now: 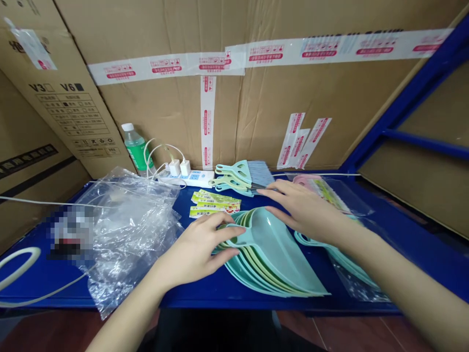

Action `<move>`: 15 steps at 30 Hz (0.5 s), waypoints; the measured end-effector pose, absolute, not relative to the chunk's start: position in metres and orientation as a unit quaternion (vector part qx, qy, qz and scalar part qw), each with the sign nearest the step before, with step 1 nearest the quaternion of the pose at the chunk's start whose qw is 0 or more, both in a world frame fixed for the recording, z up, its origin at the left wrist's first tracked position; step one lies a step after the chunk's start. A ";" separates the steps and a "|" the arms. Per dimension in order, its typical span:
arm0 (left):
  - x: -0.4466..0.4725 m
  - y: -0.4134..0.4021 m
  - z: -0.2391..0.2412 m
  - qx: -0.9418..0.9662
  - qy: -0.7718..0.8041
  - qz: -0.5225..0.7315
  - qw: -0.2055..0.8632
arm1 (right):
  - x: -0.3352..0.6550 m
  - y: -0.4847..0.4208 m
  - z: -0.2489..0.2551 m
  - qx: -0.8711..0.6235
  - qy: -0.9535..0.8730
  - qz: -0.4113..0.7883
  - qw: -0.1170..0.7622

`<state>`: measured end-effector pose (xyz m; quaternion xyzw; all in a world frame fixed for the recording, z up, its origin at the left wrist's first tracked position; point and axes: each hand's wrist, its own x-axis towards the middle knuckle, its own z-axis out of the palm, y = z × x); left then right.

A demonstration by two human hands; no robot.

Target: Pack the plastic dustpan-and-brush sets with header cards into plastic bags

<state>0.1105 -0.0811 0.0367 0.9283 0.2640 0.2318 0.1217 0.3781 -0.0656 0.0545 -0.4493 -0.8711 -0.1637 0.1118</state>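
Note:
A stack of nested dustpans (278, 244), light blue and pale green, lies in front of me on the blue table. My left hand (208, 242) is closed around the handle of the top light blue dustpan, thumb below and fingers over it. Beyond the stack, my right hand (293, 200) reaches out with fingers apart and nothing held. Its fingertips come close to a small pile of hand brushes (238, 176) with blue bristles; whether they touch is unclear. Several yellow-green printed labels (212, 203) lie between the brushes and the stack.
Clear plastic bags (128, 234) are heaped at left. A power strip (196, 178) with plugged chargers and a green-labelled bottle (135, 149) stand behind. At right are a bagged pink set (311, 183) and bagged light blue dustpans (351, 261). Cardboard (164, 107) walls the back.

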 end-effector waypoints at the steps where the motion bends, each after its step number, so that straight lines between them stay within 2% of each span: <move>1: 0.112 -0.081 0.037 0.928 0.262 0.234 0.121 | 0.387 -0.074 0.053 -0.444 -0.873 -0.158 0.125; 11: 0.117 -0.082 0.040 0.924 0.267 0.255 0.099 | 0.456 -0.141 0.046 -0.557 -0.797 -0.115 0.206; 15: 0.116 -0.085 0.042 0.925 0.280 0.246 0.080 | 0.469 -0.155 0.020 -0.586 -0.767 -0.138 0.221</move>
